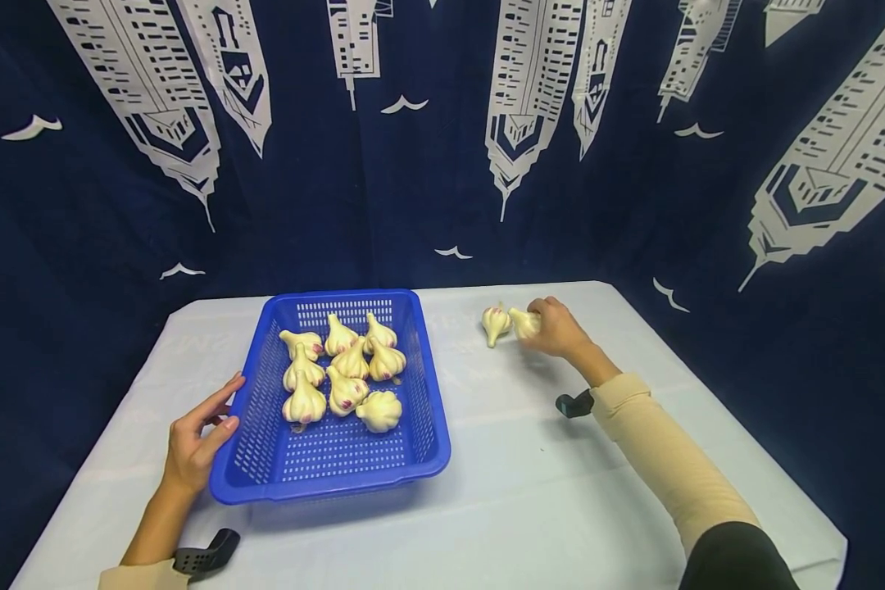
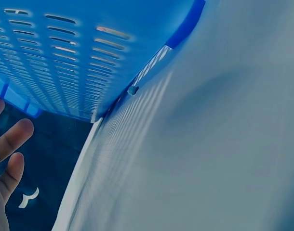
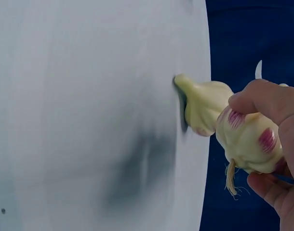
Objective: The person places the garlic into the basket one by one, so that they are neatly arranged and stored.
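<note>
On the white table, a blue perforated plastic basket (image 1: pixel 332 487) holds several garlic bulbs (image 1: pixel 350 357), pale with purple streaks. My left hand (image 1: pixel 192 442) is at the basket's left rim, its fingers fairly straight and the fingertips touching or very near the edge. In the left wrist view, part of this hand (image 2: pixel 7 159) shows beside the slotted wall. Over at the right, my right hand (image 1: pixel 559 332) pinches a garlic bulb (image 3: pixel 250 139) between thumb and fingers, its roots hanging out. Right beside it, another garlic bulb (image 1: pixel 496 323) lies on the table.
A dark blue cloth (image 1: pixel 413 188) with white building prints hangs behind and beside the white table (image 1: pixel 516 508). Black straps with devices are on both wrists. A small dark speck (image 3: pixel 3 211) is on the table surface.
</note>
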Tool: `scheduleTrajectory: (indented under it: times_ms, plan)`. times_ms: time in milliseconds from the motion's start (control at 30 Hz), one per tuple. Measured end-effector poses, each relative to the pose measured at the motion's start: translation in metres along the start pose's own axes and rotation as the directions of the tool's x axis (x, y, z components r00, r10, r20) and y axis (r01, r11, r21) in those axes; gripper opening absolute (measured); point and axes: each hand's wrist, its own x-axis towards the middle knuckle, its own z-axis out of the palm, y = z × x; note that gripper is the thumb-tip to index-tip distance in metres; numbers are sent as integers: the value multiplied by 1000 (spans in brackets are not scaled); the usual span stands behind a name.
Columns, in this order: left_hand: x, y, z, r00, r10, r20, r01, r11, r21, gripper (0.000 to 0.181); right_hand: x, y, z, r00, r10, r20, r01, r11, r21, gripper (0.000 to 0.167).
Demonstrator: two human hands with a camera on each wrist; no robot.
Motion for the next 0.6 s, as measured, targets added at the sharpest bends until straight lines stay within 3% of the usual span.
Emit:
scheduleTrajectory:
  times_ms: [333,600]
  plan:
    - [-1,0,-1,1000,-4,5,4,1000,8,48,0,-13,-3,997,-72,-13,72,997,24,61]
    - [0,-2,0,1000,15,3,-15,1000,5,48,-2,-18,-2,996,-87,-22,88,994,65,57]
